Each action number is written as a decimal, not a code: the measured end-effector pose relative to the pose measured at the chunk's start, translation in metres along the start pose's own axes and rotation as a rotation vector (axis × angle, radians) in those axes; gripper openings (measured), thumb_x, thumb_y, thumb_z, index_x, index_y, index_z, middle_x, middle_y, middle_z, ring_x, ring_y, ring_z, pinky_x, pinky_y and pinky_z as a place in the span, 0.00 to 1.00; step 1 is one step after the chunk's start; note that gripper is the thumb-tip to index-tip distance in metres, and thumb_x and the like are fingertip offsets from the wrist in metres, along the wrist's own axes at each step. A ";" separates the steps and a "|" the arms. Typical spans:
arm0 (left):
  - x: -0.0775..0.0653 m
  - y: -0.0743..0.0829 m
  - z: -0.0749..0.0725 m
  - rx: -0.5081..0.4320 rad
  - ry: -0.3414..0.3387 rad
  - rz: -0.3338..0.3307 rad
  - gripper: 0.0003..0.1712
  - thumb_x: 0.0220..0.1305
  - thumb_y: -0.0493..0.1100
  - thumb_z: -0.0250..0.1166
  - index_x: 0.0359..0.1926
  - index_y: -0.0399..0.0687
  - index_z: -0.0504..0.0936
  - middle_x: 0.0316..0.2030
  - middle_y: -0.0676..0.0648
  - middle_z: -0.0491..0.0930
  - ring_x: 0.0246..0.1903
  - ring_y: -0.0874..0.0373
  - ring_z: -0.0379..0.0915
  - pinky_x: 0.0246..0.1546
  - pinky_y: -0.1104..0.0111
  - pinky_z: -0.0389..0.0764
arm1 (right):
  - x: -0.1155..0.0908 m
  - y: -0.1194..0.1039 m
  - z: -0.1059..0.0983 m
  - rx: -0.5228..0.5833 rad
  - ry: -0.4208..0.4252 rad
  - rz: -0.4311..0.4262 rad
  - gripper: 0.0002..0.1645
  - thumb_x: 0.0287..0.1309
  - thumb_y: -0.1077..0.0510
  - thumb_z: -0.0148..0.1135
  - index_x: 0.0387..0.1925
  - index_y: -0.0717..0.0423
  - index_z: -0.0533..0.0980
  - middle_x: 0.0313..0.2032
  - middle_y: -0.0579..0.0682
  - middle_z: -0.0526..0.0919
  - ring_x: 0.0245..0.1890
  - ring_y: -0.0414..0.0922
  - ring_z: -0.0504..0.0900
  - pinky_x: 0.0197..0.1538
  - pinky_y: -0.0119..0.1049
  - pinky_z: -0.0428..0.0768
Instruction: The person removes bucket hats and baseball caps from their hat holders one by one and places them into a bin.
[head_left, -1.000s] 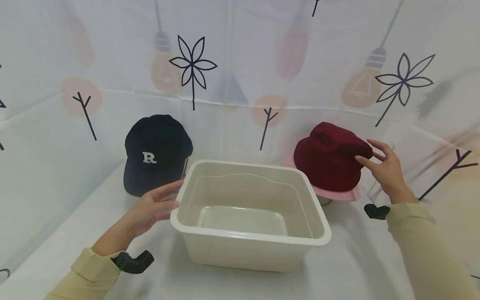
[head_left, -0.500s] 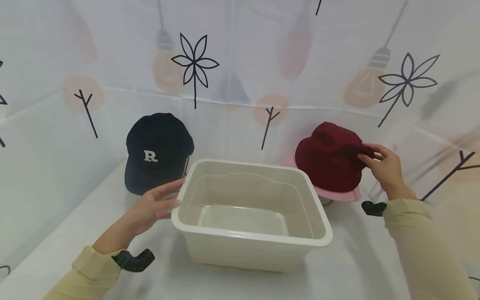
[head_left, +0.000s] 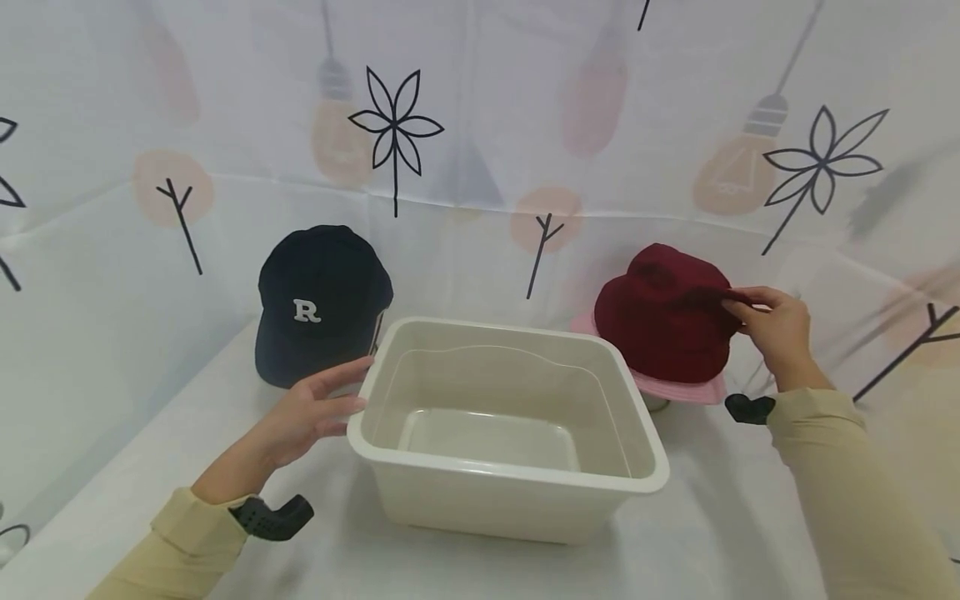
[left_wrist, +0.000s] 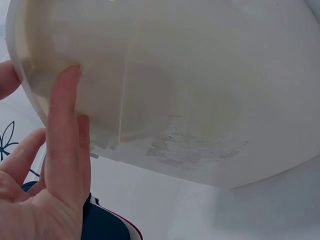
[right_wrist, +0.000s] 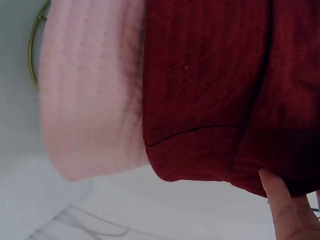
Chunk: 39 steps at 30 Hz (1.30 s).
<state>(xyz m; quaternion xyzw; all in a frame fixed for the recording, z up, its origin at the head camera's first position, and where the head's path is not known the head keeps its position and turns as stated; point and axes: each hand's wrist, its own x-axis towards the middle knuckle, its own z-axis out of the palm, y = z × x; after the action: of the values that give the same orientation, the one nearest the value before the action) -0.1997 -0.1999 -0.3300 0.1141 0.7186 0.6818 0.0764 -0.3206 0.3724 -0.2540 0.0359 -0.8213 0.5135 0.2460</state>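
A dark red bucket hat (head_left: 667,321) sits over a pink bucket hat (head_left: 686,390), both raised on a gold wire stand (right_wrist: 34,50). My right hand (head_left: 780,327) pinches the red hat's right side between thumb and fingers, bunching the fabric into a fold. In the right wrist view, one finger (right_wrist: 280,200) presses on the red cloth. My left hand (head_left: 300,421) lies at the left rim of a cream plastic basin (head_left: 510,477), fingers fairly straight. Seen from the left wrist, its fingertips (left_wrist: 67,87) touch the basin's outer wall. Nothing lies inside the basin.
Back left, a navy baseball cap (head_left: 322,304) with a white letter R stands upright, close behind my left hand. White cloth covers the table (head_left: 480,575). A patterned curtain (head_left: 480,150) rises behind everything.
My right fingers have closed from a loose touch into a pinch on the red hat, drawing its side into a fold. The left hand and basin keep their places; the view shifts slightly.
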 end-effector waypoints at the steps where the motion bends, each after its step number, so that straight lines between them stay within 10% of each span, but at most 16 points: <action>1: 0.000 0.000 0.000 -0.005 -0.005 0.003 0.38 0.59 0.39 0.64 0.69 0.42 0.58 0.67 0.38 0.56 0.65 0.40 0.49 0.51 0.45 0.70 | 0.000 -0.002 0.000 0.018 0.002 0.008 0.10 0.56 0.63 0.63 0.33 0.43 0.81 0.26 0.30 0.76 0.23 0.26 0.77 0.27 0.21 0.77; 11: 0.001 -0.001 -0.002 -0.027 -0.026 0.016 0.38 0.59 0.38 0.63 0.69 0.41 0.58 0.66 0.36 0.56 0.64 0.39 0.50 0.50 0.46 0.71 | 0.006 -0.014 -0.002 0.403 0.050 0.086 0.16 0.52 0.71 0.62 0.23 0.47 0.83 0.22 0.37 0.81 0.18 0.33 0.80 0.22 0.26 0.78; 39: 0.004 -0.004 -0.003 -0.031 -0.014 0.003 0.38 0.59 0.38 0.64 0.69 0.42 0.59 0.66 0.37 0.57 0.64 0.40 0.51 0.49 0.46 0.72 | 0.034 -0.067 -0.011 0.796 0.276 0.243 0.12 0.45 0.78 0.63 0.20 0.60 0.78 0.17 0.48 0.80 0.15 0.40 0.79 0.14 0.34 0.78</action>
<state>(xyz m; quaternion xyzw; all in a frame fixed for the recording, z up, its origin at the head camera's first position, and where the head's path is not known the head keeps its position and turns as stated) -0.2048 -0.2022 -0.3336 0.1184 0.7072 0.6921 0.0822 -0.3255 0.3573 -0.1800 -0.0378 -0.5172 0.8151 0.2583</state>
